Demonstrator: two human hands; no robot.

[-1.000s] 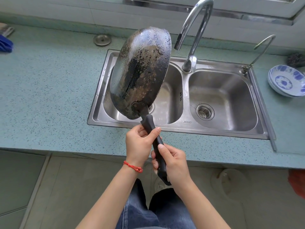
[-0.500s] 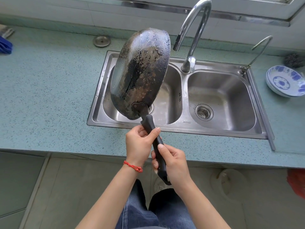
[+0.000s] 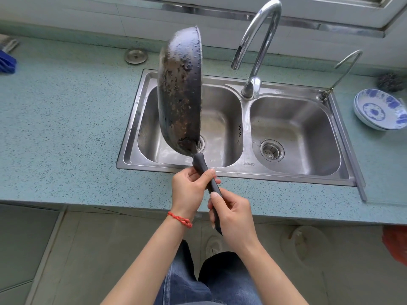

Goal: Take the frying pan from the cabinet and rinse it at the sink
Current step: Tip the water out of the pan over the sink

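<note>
The frying pan, dark with a worn, wet, blotchy underside, is held up on edge over the left basin of the steel double sink. Its black handle points down toward me. My left hand grips the handle's upper part, and my right hand grips its lower end. The pan's inside faces right, toward the tall curved tap, and is hidden from me. No water runs from the tap.
A stack of blue-and-white bowls and a dark scrubber sit on the teal counter right of the sink. A small second tap stands at the sink's right corner. A round metal cap lies behind the sink; blue cloth far left.
The pan has rolled about its handle, from showing its broad underside to standing nearly edge-on. Both hands kept their hold on the handle.
</note>
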